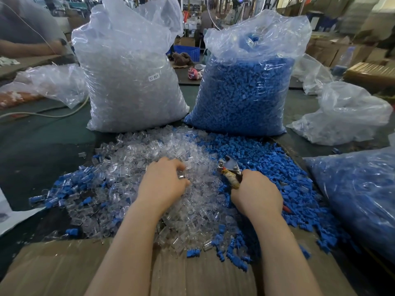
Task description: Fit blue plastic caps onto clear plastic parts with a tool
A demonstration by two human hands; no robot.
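Note:
A heap of clear plastic parts [136,159] covers the middle of the work surface. Loose blue caps [267,159] lie heaped on its right side. My left hand [164,180] rests on the clear heap with its fingers curled down among the parts; whether it holds one I cannot tell. My right hand [256,193] grips the cloth-wrapped handles of a metal plier-like tool [229,167], whose jaws point up and left at the seam between the two heaps. Assembled parts with blue caps [70,186] lie scattered at the left.
A tall bag of clear parts [128,77] and a tall bag of blue caps [245,90] stand behind the heaps. Another blue-filled bag [359,193] lies at the right. Flattened cardboard [192,272] is under my forearms. Another person's arm [25,45] is at the far left.

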